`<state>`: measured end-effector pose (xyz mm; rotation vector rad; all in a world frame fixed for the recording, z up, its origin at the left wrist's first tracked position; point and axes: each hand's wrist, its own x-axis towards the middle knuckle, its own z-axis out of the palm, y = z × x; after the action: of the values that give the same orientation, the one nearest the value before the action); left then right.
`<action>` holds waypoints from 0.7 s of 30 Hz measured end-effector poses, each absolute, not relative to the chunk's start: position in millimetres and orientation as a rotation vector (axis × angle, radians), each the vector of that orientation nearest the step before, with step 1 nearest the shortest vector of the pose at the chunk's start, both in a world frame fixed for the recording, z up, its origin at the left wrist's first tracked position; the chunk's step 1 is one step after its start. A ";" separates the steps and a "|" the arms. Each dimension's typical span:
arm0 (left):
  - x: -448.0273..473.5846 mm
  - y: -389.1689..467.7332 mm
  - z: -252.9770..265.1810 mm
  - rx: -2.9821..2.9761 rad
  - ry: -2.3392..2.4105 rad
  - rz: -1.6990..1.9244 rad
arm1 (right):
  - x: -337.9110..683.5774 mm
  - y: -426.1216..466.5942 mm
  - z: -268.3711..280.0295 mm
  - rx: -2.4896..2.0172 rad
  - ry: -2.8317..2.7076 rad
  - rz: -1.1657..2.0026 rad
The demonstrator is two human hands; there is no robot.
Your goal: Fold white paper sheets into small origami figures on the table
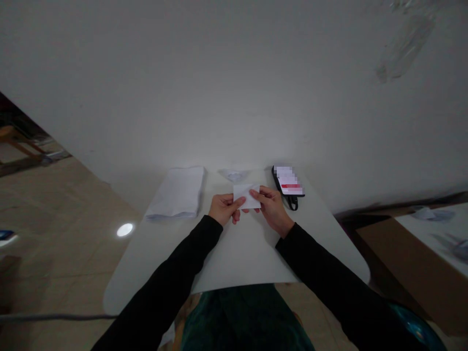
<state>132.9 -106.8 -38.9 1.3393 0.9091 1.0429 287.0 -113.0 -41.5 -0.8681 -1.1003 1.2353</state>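
A small folded piece of white paper (242, 191) is held above the middle of the white table (241, 253). My left hand (224, 208) grips its left side, with the thumb on top and the fingers beneath. On the right side, my right hand (272, 207) pinches the same paper, thumb lying across its face. The fingers under the paper are partly hidden. Just behind it, against the wall, sits a folded white paper piece (234, 174); its exact shape is hard to make out.
A stack of white paper sheets (177, 191) lies on the left of the table. To the right is a phone (288, 180) with a lit screen and a black strap or cable (293, 203). A wall (234, 97) rises behind the table. Cardboard (409, 263) stands at the right.
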 end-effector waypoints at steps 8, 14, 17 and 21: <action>130.9 -106.1 -35.4 1.330 0.948 0.960 | 293.9 -106.4 -44.6 -0.900 -1.102 1.098; 132.1 -107.7 -33.7 1.338 0.948 0.986 | 289.8 -109.9 -43.4 -0.895 -1.029 1.219; 132.5 -106.1 -40.3 1.334 1.010 1.071 | 285.7 -112.2 -44.5 -0.905 -1.189 1.189; 131.2 -104.0 -46.2 1.444 1.094 1.152 | 284.7 -112.3 -46.4 -0.907 -1.307 1.174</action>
<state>131.2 -104.0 -46.2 1.4442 1.0942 1.1521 284.7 -112.3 -46.4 -0.9066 -1.3071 1.1742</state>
